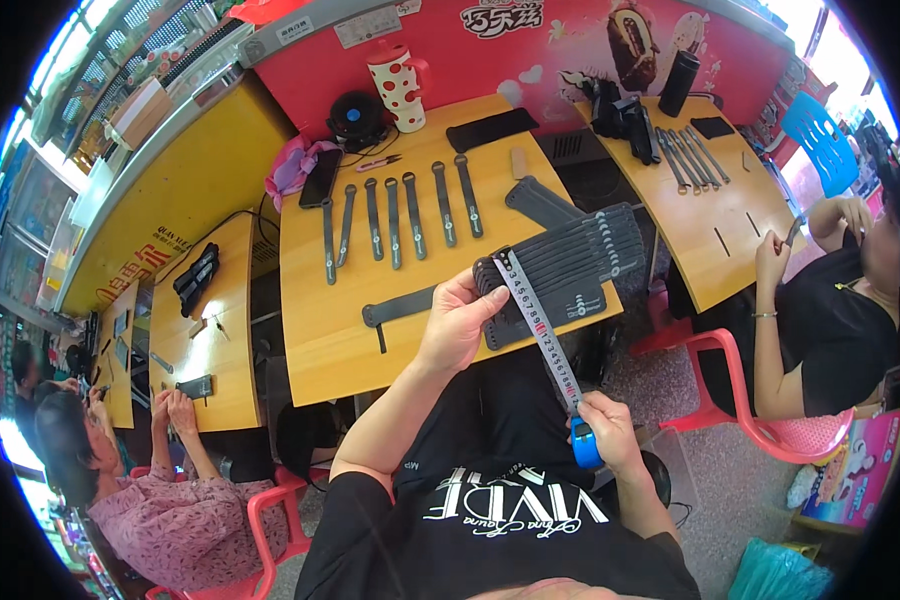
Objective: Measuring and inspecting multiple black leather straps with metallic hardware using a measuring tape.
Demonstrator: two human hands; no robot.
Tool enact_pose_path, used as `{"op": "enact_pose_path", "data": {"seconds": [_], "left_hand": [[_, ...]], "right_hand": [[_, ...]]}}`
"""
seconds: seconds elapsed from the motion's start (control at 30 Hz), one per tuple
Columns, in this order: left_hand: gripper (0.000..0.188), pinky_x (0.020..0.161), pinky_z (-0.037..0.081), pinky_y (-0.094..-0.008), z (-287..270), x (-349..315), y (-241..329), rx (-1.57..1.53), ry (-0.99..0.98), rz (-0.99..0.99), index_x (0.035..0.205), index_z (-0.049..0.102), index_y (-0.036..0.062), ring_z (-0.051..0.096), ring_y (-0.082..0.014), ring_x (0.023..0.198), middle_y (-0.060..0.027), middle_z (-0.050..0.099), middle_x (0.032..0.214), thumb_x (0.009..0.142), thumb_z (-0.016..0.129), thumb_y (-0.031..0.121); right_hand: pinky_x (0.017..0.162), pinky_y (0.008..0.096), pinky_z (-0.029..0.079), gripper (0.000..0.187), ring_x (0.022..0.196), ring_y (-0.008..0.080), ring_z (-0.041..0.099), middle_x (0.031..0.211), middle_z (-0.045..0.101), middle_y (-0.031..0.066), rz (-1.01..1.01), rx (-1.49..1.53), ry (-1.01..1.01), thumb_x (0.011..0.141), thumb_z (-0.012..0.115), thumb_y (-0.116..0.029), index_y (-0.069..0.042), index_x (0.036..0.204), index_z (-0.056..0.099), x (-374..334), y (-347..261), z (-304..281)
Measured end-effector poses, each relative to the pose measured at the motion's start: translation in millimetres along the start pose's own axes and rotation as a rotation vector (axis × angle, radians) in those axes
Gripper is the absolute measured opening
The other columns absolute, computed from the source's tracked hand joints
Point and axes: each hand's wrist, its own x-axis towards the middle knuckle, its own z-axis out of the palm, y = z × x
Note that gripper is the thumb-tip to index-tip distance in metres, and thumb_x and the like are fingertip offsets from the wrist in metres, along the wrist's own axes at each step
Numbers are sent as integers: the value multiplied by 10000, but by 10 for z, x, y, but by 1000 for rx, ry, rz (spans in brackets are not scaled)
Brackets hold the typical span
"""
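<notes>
A tape measure (584, 443) with a blue case is gripped in my right hand (613, 432) at the table's near edge. Its pale blade (540, 327) runs up and left from the case. My left hand (455, 325) pinches near the blade's far end, against the end of a stack of dark flat straps (570, 255). The blade lies across that end of the stack, which fans out to the right. Left of my hand lies a single wide dark strap (410, 305). Several narrow dark straps (394, 225) with rounded ends lie in a row farther back.
Behind the row are small scissors (378, 163), a phone (320, 178), a small black fan (358, 118) and a spotted tumbler (398, 90). At the right table a person (820, 300) sits on a pink chair (715, 400). Another person (185, 510) works at the left table.
</notes>
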Motion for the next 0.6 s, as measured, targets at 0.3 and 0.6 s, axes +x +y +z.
{"op": "enact_pose_path", "data": {"seconds": [0.3,0.6], "left_hand": [[372,785,515,-439,289,255,-150,-88,-49,14,948,657,-56,665,-326,932,-222,684,996,715,824,180],[244,647,531,-309,148,-200,54,-868,-402,-62,1060,591,-18,652,-197,822,-103,664,982,831,675,-34]], "right_hand": [[624,361,564,245,659,286,669,819,646,206,-42,99,16,930,506,-165,64,968,583,-39,139,-53],[600,354,560,228,638,294,665,800,651,209,-76,30,100,915,496,-156,54,919,585,-46,91,-25]]}}
